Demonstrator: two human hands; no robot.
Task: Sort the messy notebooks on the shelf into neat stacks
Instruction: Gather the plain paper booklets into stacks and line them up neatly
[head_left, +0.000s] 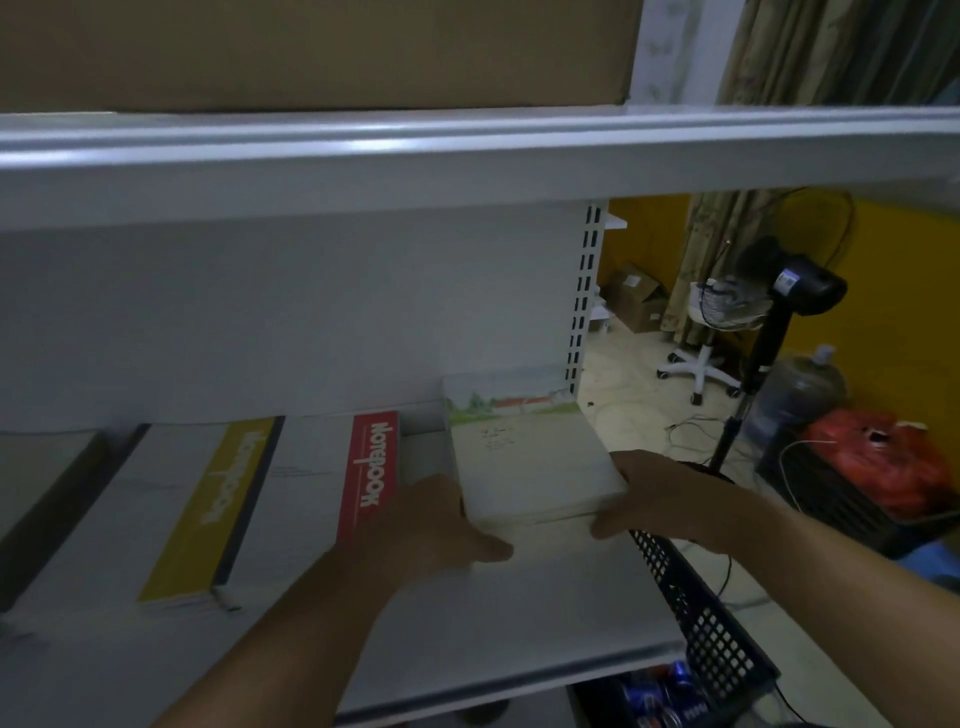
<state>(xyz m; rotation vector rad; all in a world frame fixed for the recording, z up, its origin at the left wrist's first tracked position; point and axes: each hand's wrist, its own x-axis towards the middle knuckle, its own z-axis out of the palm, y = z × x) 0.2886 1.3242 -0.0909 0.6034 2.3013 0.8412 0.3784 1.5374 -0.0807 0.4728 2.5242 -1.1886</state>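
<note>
Both hands clasp the white notebook stack (535, 467) at the right end of the shelf (519, 613). The left hand (436, 525) grasps its near left corner and the right hand (670, 499) its near right corner, each with the thumb along the front edge. The step looks like squaring this pile. Next, it likely needs aligning parallel with the red-spined notebooks (369, 467) and yellow-spined notebooks (228, 499) lying just beside it to the left, then releasing.
</note>
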